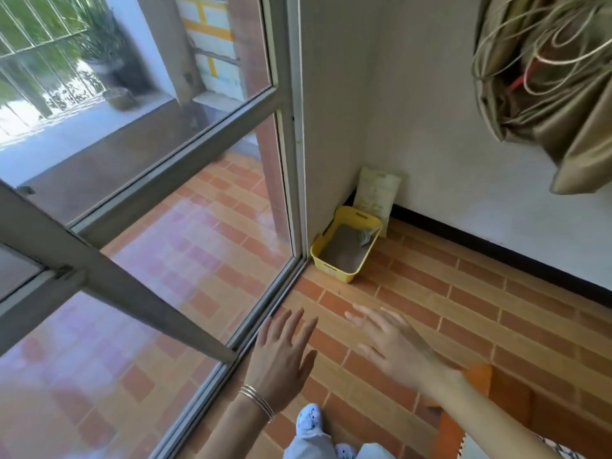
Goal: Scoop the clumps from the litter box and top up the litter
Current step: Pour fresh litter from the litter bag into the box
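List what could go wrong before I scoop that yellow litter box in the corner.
The litter box sits tight beside the door track, so flicked litter may land in the track. The bag leans on the wall just behind and could topple into the box. The left hand and right hand are bare, so soiled litter may touch skin.

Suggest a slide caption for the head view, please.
Open-fingered, the left hand and right hand extend toward the yellow litter box ahead.

Thin bangles (256,398) on left wrist, pale trousers (308,446), speckled white slippers (309,417)
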Action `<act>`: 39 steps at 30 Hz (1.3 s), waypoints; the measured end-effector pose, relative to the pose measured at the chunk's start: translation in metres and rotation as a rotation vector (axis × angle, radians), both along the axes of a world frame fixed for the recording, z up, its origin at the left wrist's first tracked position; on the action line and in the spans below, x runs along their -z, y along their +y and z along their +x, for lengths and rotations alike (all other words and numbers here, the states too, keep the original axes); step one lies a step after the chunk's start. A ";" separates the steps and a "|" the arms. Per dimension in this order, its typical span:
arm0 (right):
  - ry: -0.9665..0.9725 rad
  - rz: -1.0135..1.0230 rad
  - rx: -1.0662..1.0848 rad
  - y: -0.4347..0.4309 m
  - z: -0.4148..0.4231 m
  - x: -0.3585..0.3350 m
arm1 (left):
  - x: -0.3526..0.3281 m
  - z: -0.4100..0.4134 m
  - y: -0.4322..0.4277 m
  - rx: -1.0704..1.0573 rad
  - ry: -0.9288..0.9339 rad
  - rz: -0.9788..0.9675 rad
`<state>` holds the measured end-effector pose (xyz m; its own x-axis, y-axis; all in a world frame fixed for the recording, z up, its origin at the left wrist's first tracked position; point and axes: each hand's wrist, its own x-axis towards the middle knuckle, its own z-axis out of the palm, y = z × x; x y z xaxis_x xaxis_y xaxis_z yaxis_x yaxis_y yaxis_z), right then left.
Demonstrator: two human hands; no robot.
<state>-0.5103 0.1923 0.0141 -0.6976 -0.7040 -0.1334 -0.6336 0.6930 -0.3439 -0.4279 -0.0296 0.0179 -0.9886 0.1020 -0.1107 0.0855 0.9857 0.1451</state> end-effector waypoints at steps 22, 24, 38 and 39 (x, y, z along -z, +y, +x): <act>0.016 -0.006 0.286 0.026 -0.119 -0.014 | 0.022 -0.186 0.017 0.258 -0.021 0.029; 0.013 -0.005 0.296 0.044 -0.139 -0.012 | 0.024 -0.208 0.033 0.253 -0.037 0.030; -0.020 0.006 0.214 0.169 -0.328 -0.002 | 0.017 -0.375 0.176 0.176 0.016 0.090; -0.019 0.005 0.209 0.174 -0.340 -0.001 | 0.018 -0.384 0.182 0.169 0.007 0.097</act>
<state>-0.8500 0.3659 0.0147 -0.8257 -0.5435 -0.1510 -0.4694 0.8105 -0.3504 -0.8118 0.1520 -0.0005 -0.9572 0.2766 -0.0853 0.2500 0.9386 0.2379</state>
